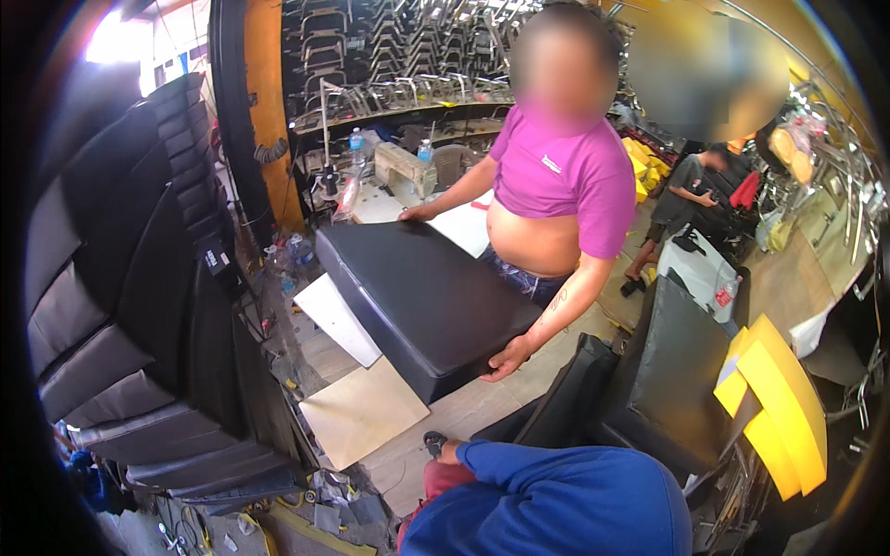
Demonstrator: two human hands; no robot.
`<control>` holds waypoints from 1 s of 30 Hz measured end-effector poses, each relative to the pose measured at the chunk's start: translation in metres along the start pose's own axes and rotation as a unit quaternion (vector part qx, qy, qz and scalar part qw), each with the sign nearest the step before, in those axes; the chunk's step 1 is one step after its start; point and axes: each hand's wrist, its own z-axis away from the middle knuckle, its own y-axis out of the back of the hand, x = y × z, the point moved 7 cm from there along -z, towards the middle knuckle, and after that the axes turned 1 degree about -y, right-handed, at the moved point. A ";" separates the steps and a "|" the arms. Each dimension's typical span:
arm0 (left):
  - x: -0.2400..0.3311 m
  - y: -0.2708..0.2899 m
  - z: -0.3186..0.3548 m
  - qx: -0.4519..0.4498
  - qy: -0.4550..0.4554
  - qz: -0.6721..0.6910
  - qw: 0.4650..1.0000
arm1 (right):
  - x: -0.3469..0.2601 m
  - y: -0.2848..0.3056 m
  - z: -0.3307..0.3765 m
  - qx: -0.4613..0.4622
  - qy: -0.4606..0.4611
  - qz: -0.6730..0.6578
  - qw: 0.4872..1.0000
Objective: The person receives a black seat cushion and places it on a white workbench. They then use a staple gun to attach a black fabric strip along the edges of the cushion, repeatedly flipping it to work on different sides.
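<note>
Neither of my hands is in view. A blue garment fills the lower middle, with a bit of red cloth beside it. Just past its left end shows a foot in a dark sandal. In front of me, a person in a purple shirt holds a large black padded cushion, tilted, one hand at its far edge and the other hand under its near right corner. A beige board and a white panel lie below the cushion.
Black padded pieces are stacked high on the left. To the right stand another black cushion and yellow foam pieces. A sewing machine sits behind. Metal frames line the back. Another person is farther right.
</note>
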 end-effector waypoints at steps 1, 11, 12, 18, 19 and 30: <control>-0.002 0.000 -0.003 -0.005 -0.005 0.009 1.000 | -0.008 -0.008 -0.001 0.011 0.046 0.011 0.999; 0.011 0.033 -0.029 -0.054 -0.106 0.333 0.935 | 0.241 0.105 -0.028 0.281 -0.040 -0.942 0.179; 0.042 0.038 -0.035 -0.063 -0.090 0.370 0.923 | 0.268 0.139 -0.016 0.317 0.033 -0.935 0.152; 0.321 0.105 -0.063 -0.029 -0.326 0.416 0.848 | 0.285 0.334 0.051 0.423 0.071 -0.845 0.319; 0.356 0.112 -0.069 -0.012 -0.358 0.441 0.823 | 0.260 0.373 0.055 0.431 0.088 -0.811 0.386; 0.486 0.084 -0.146 0.040 -0.173 0.580 0.795 | -0.136 0.652 -0.003 0.514 0.264 0.023 0.816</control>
